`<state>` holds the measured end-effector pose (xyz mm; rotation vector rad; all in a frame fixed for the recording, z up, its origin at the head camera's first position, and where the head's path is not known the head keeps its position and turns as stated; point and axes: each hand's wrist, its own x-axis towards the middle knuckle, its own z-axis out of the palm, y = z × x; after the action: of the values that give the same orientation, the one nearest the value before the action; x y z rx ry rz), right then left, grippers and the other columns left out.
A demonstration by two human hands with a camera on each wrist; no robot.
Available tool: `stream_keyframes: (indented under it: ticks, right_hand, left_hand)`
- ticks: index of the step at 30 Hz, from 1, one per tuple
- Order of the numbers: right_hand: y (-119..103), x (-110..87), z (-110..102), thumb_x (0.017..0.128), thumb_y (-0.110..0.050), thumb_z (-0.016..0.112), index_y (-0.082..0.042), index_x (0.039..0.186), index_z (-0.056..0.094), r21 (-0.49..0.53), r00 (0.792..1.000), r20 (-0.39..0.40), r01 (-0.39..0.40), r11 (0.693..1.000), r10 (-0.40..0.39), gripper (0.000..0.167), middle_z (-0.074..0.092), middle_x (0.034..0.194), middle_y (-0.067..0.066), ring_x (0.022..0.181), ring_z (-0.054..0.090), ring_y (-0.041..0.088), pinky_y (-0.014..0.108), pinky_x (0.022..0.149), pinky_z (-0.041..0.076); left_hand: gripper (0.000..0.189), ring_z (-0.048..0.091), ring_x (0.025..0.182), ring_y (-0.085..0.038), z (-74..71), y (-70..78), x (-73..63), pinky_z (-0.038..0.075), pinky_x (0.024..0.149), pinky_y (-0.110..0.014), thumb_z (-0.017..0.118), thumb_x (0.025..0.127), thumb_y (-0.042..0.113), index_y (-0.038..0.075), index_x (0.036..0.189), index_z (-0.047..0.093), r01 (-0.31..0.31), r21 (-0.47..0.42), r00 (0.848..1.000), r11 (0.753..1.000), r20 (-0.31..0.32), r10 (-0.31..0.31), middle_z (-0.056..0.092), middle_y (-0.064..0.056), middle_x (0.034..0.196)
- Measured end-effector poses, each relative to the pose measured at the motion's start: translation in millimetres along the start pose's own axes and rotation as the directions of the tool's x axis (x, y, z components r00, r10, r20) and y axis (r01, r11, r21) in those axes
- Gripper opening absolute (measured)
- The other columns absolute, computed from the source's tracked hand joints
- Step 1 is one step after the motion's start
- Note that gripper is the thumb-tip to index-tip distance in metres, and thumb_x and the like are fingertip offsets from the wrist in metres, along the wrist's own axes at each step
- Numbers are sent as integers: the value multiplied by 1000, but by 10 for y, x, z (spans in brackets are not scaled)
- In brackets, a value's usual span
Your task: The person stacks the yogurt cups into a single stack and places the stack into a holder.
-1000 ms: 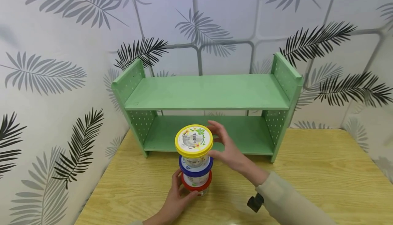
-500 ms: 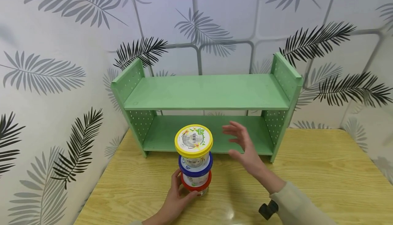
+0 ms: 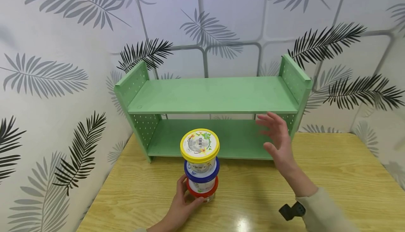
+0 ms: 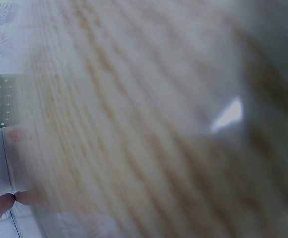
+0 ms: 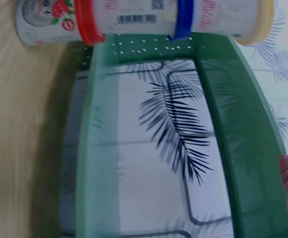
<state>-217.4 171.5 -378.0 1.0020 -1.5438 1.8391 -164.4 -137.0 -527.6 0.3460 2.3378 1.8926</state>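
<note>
Three round paper tubs stand in one stack on the table: a yellow-lidded tub [image 3: 200, 145] on top, a blue-lidded tub [image 3: 202, 178] in the middle, a red-lidded tub [image 3: 206, 191] at the bottom. Fingers and thumb of my left hand [image 3: 178, 205] curl round the bottom tub from the left and front. Off to the right, apart from the stack, my right hand [image 3: 281, 147] is raised with loosely bent fingers and holds nothing. It overlaps the shelf's right end in the head view. The right wrist view shows a red lid [image 5: 86, 22] and a strawberry print on the lowest tub.
Behind the stack stands a green two-tier shelf [image 3: 212, 95] with perforated side panels. A wood-grain table [image 3: 332, 175] extends to both sides. Leaf-patterned wall covering [image 3: 227, 17] rises behind and at the left. A small black device [image 3: 291, 211] sits at my right wrist.
My right hand has drawn away from the top yellow-lidded tub, moving right to the shelf's right end. My left hand and the stack have stayed in place.
</note>
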Motion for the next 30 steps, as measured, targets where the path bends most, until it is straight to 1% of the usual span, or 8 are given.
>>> stream_keyframes:
  ticks: [8, 13, 16, 19, 23, 25, 27, 30]
  right_hand:
    - [-183, 215, -228, 83, -42, 77, 3, 140, 37, -87, 989, -104, 100, 991, -109, 83, 51, 134, 17, 122, 50, 28, 30, 94, 41]
    - [-299, 387, -370, 76, -42, 83, 6, 135, 40, -158, 961, -190, 171, 973, -199, 87, 53, 130, 17, 119, 51, 28, 28, 92, 42]
    - [-378, 505, -447, 73, -46, 84, 7, 132, 43, -236, 943, -222, 194, 952, -247, 89, 54, 128, 16, 118, 50, 29, 27, 93, 43]
    - [-436, 612, -549, 73, -58, 78, 9, 131, 45, -424, 937, -213, 167, 890, -278, 94, 52, 130, 10, 120, 46, 27, 27, 96, 41]
    - [-445, 746, -712, 74, -69, 68, 8, 132, 46, -681, 937, -179, 101, 725, -299, 99, 47, 135, 3, 125, 42, 22, 28, 101, 34]
    - [-435, 802, -781, 78, -63, 68, 6, 134, 45, -734, 943, -167, 76, 674, -289, 92, 45, 137, 2, 126, 41, 20, 27, 101, 33]
    - [-426, 839, -835, 83, -48, 70, 1, 137, 45, -760, 953, -167, 40, 648, -254, 77, 44, 138, 1, 125, 41, 17, 25, 99, 34]
    - [-406, 865, -886, 87, -20, 68, -6, 143, 42, -764, 971, -179, -34, 645, -161, 63, 41, 142, 0, 125, 41, 15, 21, 97, 37]
  left_hand:
    - [84, 36, 134, -35, 4, 0, -4, 34, 106, -54, 72, 90, 27, 20, 148, 13, -10, -16, 1000, 1000, 7, 10, 37, -19, 146]
    - [84, 35, 135, -35, 2, 8, -2, 34, 106, -54, 72, 90, 27, 20, 149, 13, -8, -23, 1000, 1000, 12, 8, 36, -18, 147]
    - [84, 36, 134, -34, 3, 10, -1, 34, 106, -54, 72, 90, 27, 20, 148, 13, -10, -20, 1000, 1000, 9, 10, 37, -18, 146]
    - [83, 37, 133, -33, 6, 9, -1, 34, 106, -53, 72, 90, 27, 20, 148, 14, -15, -12, 1000, 1000, 7, 16, 38, -18, 145]
    - [83, 37, 133, -33, 4, 13, 1, 33, 106, -54, 72, 90, 26, 20, 148, 14, -23, -5, 1000, 1000, 9, 23, 38, -17, 144]
    - [83, 37, 134, -33, 4, 18, 1, 32, 107, -55, 72, 90, 27, 20, 148, 13, -20, 0, 1000, 1000, 8, 20, 38, -18, 145]
    - [83, 36, 134, -34, 3, 24, 0, 31, 107, -55, 72, 90, 27, 20, 148, 13, -15, 2, 1000, 1000, 7, 15, 38, -18, 145]
    - [83, 36, 134, -34, 1, 28, -4, 31, 107, -56, 72, 90, 27, 20, 148, 13, -7, 2, 1000, 1000, 5, 7, 37, -18, 145]
